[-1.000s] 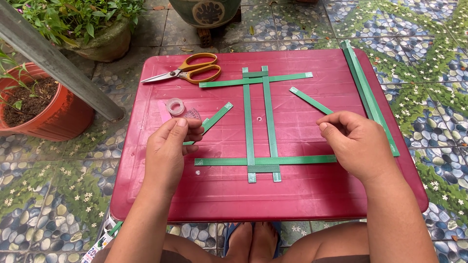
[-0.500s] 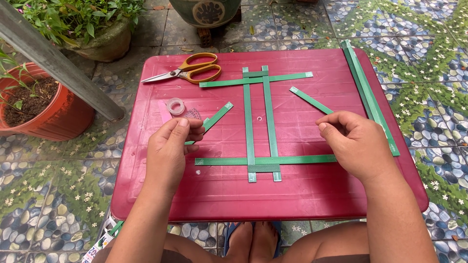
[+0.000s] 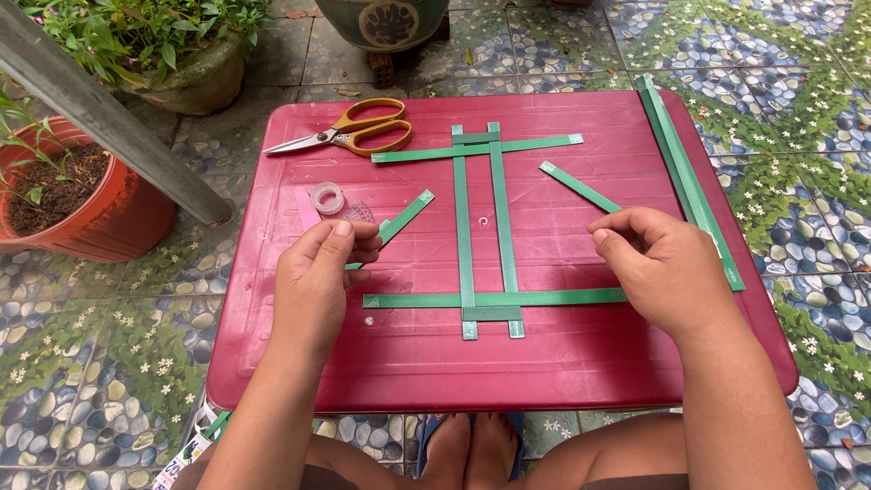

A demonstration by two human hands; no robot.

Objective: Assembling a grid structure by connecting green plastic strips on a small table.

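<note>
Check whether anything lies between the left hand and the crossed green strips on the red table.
Nothing visible does. The left hand touches a short green strip, and only bare red table separates it from the crossed green strips. The tape roll sits behind it.

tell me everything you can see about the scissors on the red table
The scissors have orange-yellow loop handles and plain metal blades. They lie flat near the far left edge of the red table, blades shut or nearly so, with the tips pointing left and the handles to the right. Nothing holds them: both hands are nearer the person. The end of a green strip lies just right of the handles, seemingly not touching.
</note>
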